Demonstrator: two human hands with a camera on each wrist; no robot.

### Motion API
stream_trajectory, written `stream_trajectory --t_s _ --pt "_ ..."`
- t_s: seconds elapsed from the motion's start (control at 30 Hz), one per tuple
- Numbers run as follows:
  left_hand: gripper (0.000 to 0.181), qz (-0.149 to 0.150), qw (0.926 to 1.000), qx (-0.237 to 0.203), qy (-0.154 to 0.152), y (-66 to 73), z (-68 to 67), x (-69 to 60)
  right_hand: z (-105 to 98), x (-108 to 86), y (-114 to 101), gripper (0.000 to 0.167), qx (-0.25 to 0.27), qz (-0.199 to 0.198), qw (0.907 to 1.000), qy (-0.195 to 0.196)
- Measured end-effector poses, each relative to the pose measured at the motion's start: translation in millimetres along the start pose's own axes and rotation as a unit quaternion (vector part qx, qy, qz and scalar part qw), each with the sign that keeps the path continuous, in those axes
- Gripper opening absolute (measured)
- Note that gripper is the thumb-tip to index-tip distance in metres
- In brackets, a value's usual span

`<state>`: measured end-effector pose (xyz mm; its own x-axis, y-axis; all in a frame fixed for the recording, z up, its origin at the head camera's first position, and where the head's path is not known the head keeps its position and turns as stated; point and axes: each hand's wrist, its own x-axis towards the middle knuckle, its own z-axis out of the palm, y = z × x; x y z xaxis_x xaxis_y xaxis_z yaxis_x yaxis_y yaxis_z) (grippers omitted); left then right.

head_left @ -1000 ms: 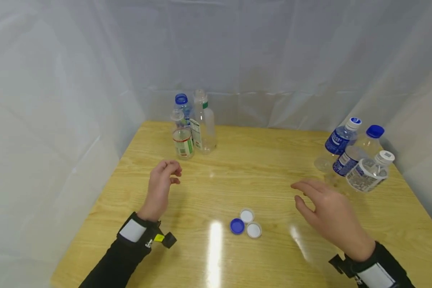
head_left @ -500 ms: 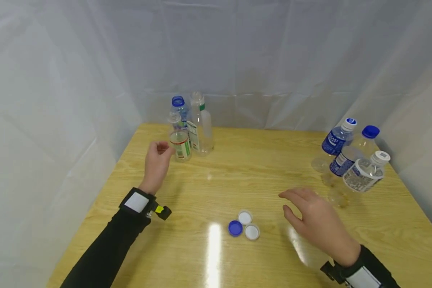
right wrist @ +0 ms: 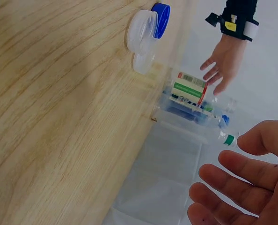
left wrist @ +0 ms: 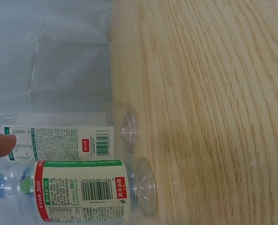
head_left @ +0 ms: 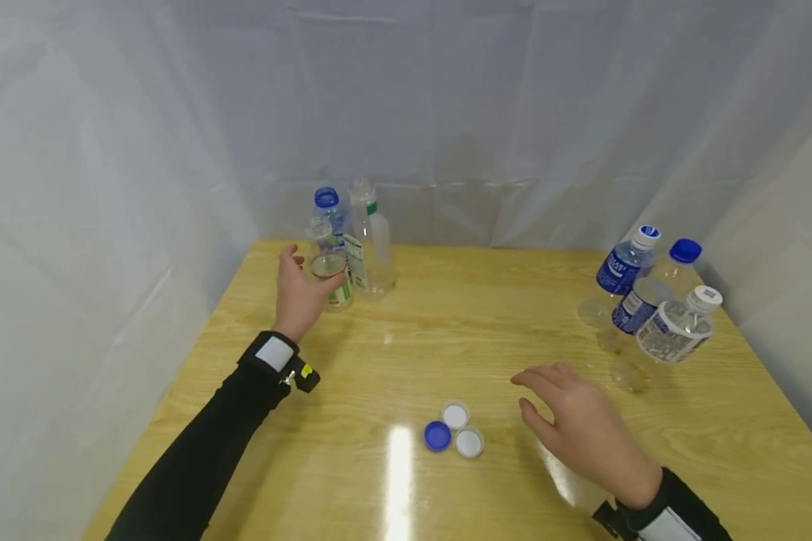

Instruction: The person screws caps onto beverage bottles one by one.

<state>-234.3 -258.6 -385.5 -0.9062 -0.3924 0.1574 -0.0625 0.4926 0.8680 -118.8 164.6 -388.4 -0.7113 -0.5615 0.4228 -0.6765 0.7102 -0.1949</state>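
Observation:
My left hand (head_left: 302, 294) is spread beside a small clear bottle (head_left: 339, 293) at the back left, thumb to one side and fingers to the other. Its green-and-red label (left wrist: 83, 191) faces the left wrist view, where a thumb tip (left wrist: 5, 144) shows at the left edge; contact cannot be told. Close by stand a bottle with a blue neck (head_left: 326, 198) and a taller clear bottle (head_left: 372, 255). My right hand (head_left: 578, 428) hovers over the table with fingers relaxed and holds nothing. To its left lie a blue cap (head_left: 437, 436) and two white caps (head_left: 455, 415).
At the right stand three capped bottles: one with a blue label (head_left: 618, 272), one with a blue cap (head_left: 686, 251), one with a white cap (head_left: 705, 299). White sheeting (head_left: 446, 113) hangs behind and beside the wooden table (head_left: 487, 323).
My left hand has moved away from me to the small labelled bottle, and its fingers have spread. The right hand has shifted slightly left and nearer to me. The view has shifted a little.

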Motion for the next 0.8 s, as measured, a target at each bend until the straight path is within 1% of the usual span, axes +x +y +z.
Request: stream_trajectory --t_s 0.1,0.23,0.33,0.43,0.6,0.7,0.8 --pt "0.105 -0.005 0.9999 0.012 -0.009 -3.0 4.6 7.3 2 -1.4 0 0.028 0.002 0.002 1.0000 -0.005" --pt "0.107 -0.009 0.9995 0.013 -0.025 -8.1 9.2 15.4 3 -2.7 0 0.028 0.002 0.013 0.9998 -0.016" --pt "0.109 -0.016 0.9990 0.012 -0.039 -11.4 11.4 19.1 3 -2.9 0 0.028 0.000 0.019 0.9996 -0.022" --pt "0.108 -0.017 0.9987 0.016 -0.045 -14.1 12.8 21.7 3 -2.4 -1 0.027 -0.001 0.022 0.9994 -0.025" --pt "0.101 -0.020 0.9986 0.023 -0.042 -16.6 15.0 23.8 4 -2.6 -2 0.028 -0.002 0.026 0.9992 -0.030" --pt "0.093 -0.024 0.9988 0.026 -0.034 -17.8 15.6 23.6 4 -3.0 -2 0.027 -0.001 0.027 0.9991 -0.032" --pt "0.086 -0.020 0.9991 0.025 -0.029 -18.4 15.6 22.4 4 -3.3 -1 0.027 -0.002 0.028 0.9991 -0.032"
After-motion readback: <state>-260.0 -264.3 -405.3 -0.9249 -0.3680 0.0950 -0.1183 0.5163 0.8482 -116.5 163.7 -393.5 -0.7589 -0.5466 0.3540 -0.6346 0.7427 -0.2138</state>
